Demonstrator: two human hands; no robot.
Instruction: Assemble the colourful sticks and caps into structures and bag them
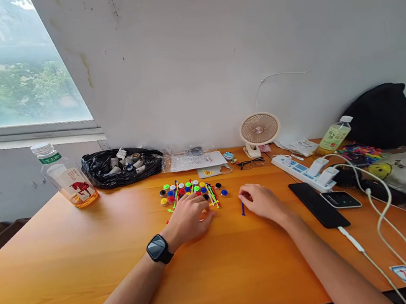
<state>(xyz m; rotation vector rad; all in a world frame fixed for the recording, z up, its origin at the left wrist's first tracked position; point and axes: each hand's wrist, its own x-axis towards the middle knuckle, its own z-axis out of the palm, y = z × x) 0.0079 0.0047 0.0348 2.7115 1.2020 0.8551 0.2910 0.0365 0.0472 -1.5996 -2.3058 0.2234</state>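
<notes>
My left hand (pixel 191 216), with a black smartwatch (pixel 158 249) on its wrist, reaches over the near side of a cluster of small coloured plastic pieces. Its thumb stands apart from the fingers, and the fingertips are partly hidden. Round pieces in several colours, such as a blue disc (pixel 224 193) and a black disc (pixel 218 185), lie around thin plastic sticks (pixel 213 195). To the right, my right hand (pixel 260 200) has thumb and forefinger closed on the top of a blue plastic stick (pixel 243 209), which points down toward the table.
Behind the pieces lie a clear plastic packet (pixel 192 161), a black bag (pixel 113 171) and glasses (pixel 251 163). A small fan (pixel 260 130) stands near the wall, a bottle (pixel 68 178) at left. A power strip (pixel 299 173), phone (pixel 317 204) and cables fill the right.
</notes>
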